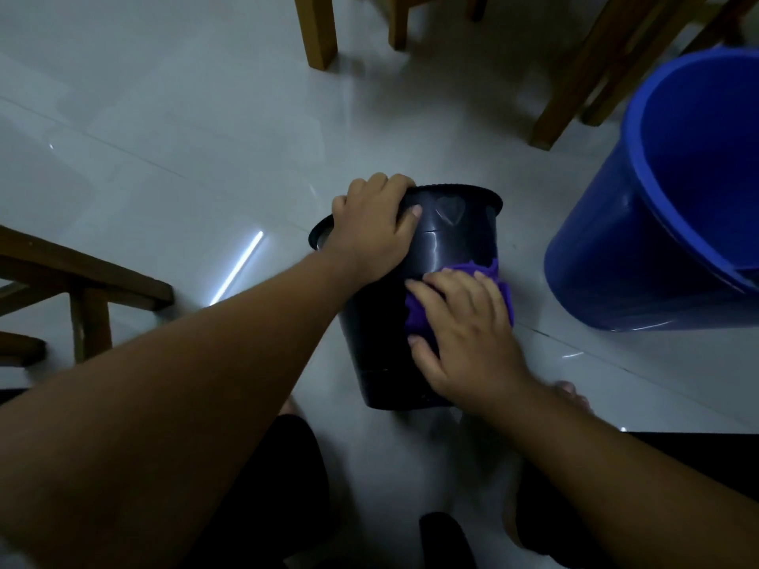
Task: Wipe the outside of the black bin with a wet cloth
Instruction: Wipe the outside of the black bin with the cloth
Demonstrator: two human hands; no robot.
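Under the right hand (pixel 468 334), spread flat, a purple cloth (pixel 419 314) is pressed against the side of the black bin (pixel 456 244), which lies tipped on the pale tiled floor (pixel 205 137). Beyond it, the left hand (pixel 373 232) clamps the bin's rim, and a blue bucket (pixel 616 260) stands nearby to the right.

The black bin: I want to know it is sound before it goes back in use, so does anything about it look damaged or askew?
The black bin is tipped away from the person, held by the left hand. A thin line like a crack crosses its wall under the heart shapes; dim light leaves that uncertain.
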